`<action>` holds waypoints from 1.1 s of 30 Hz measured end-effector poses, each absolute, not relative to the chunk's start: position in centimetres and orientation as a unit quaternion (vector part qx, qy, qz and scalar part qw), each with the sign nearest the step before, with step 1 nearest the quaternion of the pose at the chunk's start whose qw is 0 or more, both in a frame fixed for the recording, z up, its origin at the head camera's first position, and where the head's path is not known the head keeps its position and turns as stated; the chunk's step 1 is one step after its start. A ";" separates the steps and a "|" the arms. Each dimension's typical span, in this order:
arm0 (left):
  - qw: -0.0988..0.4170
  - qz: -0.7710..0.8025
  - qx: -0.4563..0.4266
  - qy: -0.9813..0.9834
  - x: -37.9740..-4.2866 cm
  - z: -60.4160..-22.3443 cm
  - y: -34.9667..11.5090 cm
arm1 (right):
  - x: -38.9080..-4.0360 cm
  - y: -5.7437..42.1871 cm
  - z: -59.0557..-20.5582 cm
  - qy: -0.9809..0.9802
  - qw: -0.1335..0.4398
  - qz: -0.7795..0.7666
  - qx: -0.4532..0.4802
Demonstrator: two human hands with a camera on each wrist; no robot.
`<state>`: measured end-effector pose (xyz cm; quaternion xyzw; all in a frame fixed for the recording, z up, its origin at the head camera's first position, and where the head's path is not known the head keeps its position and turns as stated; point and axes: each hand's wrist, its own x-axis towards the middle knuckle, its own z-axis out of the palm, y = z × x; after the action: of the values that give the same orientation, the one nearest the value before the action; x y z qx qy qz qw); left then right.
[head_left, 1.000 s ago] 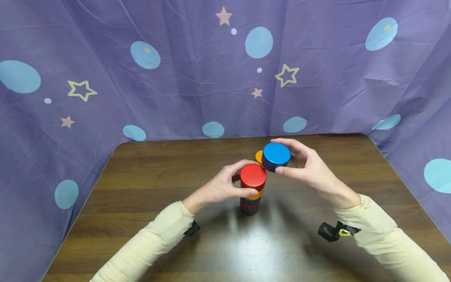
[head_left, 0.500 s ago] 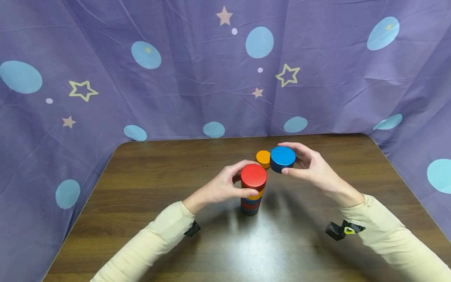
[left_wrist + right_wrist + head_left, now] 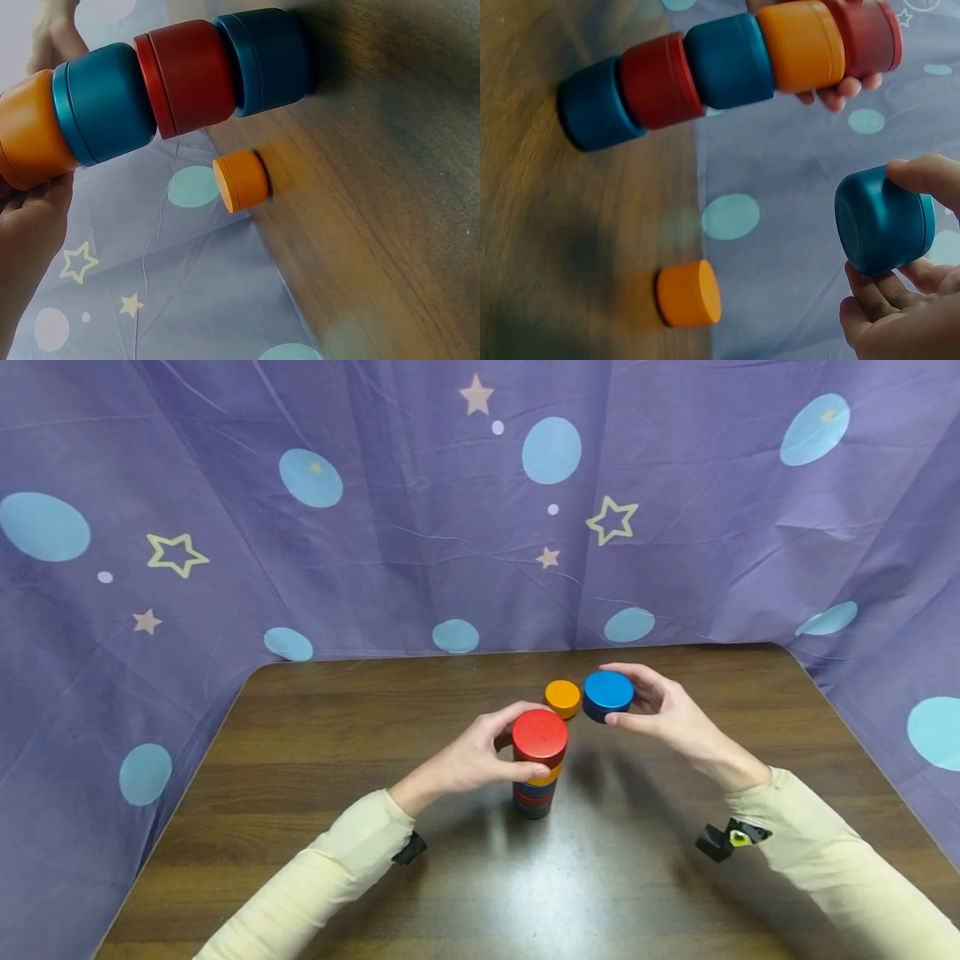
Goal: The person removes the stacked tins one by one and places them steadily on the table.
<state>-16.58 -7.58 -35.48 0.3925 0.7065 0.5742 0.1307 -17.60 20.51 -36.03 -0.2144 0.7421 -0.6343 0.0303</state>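
Observation:
A tower of lidded round canisters stands on the wooden table. In the right wrist view they run from the base as blue [image 3: 600, 105], red [image 3: 660, 81], another blue, orange [image 3: 801, 45], then a red canister [image 3: 540, 734] on top. My left hand [image 3: 476, 752] grips the upper tower, thumb and fingers around the red canister. Up in the air to the tower's right, my right hand [image 3: 667, 718] holds a blue canister [image 3: 608, 691] upright by its sides, apart from the stack. A smaller orange canister [image 3: 562, 698] sits on the table behind the tower.
The wooden table [image 3: 337, 718] ends at a back edge against a purple curtain [image 3: 390, 527] printed with stars and dots. Dark wrist-worn cameras [image 3: 712, 843] hang under both forearms.
My right hand has moved the blue canister rightward, away from the tower, and the small orange canister has come into full view. The left hand and the tower have stayed put.

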 end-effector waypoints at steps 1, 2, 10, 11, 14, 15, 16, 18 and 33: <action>0.131 0.574 0.392 0.706 -16.6 -35.5 -7.6 | -17.7 20.6 -36.2 0.745 0.031 -0.633 -0.210; 0.131 0.575 0.392 0.706 -16.6 -35.5 -7.6 | -17.9 20.7 -36.3 0.747 0.032 -0.632 -0.205; 0.134 0.577 0.393 0.703 -16.5 -35.6 -7.6 | -19.0 21.3 -37.4 0.753 0.034 -0.631 -0.186; 0.134 0.577 0.393 0.703 -16.5 -35.6 -7.6 | -19.2 21.3 -37.5 0.753 0.036 -0.631 -0.184; 0.131 0.576 0.392 0.706 -16.5 -35.6 -7.6 | -19.5 21.4 -37.8 0.754 0.043 -0.630 -0.178; 0.130 0.575 0.392 0.707 -16.5 -35.5 -7.6 | -19.7 21.4 -38.0 0.756 0.045 -0.630 -0.174; 0.130 0.574 0.392 0.708 -16.5 -35.5 -7.7 | -19.8 21.5 -38.2 0.757 0.046 -0.629 -0.170; 0.128 0.572 0.390 0.710 -16.5 -35.5 -7.7 | -20.3 21.5 -38.6 0.759 0.052 -0.628 -0.163; 0.128 0.580 0.386 0.706 -16.4 -35.8 -7.6 | -23.1 21.9 -43.0 0.781 0.065 -0.609 -0.125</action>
<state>-16.40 -7.60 -35.78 0.3857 0.7064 0.5796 0.1275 -23.11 21.93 -42.98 -0.1254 0.7809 -0.6085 0.0647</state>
